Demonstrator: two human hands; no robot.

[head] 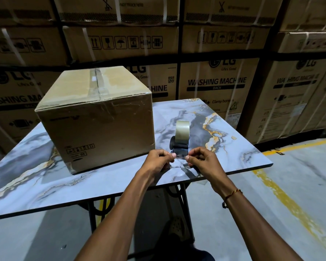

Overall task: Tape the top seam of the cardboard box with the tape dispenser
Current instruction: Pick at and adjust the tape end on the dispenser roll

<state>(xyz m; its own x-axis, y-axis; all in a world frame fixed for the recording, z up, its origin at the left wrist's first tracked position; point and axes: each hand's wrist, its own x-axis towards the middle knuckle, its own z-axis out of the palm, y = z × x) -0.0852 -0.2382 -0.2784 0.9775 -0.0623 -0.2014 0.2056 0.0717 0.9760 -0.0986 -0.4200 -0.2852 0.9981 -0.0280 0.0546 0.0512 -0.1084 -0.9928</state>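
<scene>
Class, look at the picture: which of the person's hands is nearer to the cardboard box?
Left. The left hand sits just off the cardboard box's near right corner, pinching the tape end; the right hand is farther right, beyond the tape dispenser.

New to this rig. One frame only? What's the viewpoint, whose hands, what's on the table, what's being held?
One picture, from a camera worn on a person's head, looking forward and down. No robot: two bare hands. On the marble-patterned table stand a cardboard box, clear tape already along its top seam, and to its right a tape dispenser with a clear roll. The left hand and right hand each pinch the loose tape end at the dispenser's front. Stacked washing-machine cartons fill the background.
</scene>
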